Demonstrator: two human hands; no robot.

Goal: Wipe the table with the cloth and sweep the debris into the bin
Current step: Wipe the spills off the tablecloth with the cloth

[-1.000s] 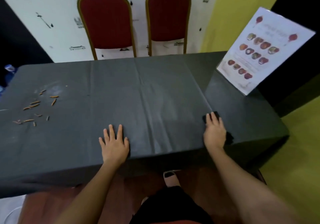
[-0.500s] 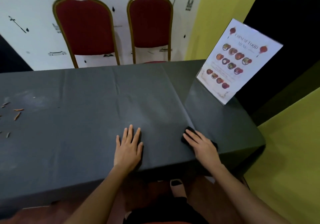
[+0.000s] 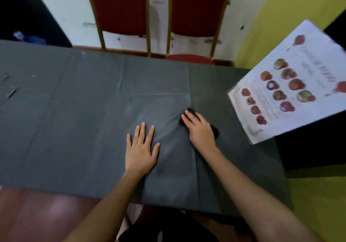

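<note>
Fingers of the right hand [image 3: 201, 130] lie flat and pressed together on a dark cloth [image 3: 215, 130], pinning it to the grey-draped bench [image 3: 74, 129] without pinching it. Just beside it the left hand [image 3: 141, 151] rests palm down, its grip spread wide and holding nothing. Small scraps of debris [image 3: 12, 92] lie well apart at the bench's far left, and a tilted picture menu [image 3: 292, 84] stands at its right end.
</note>
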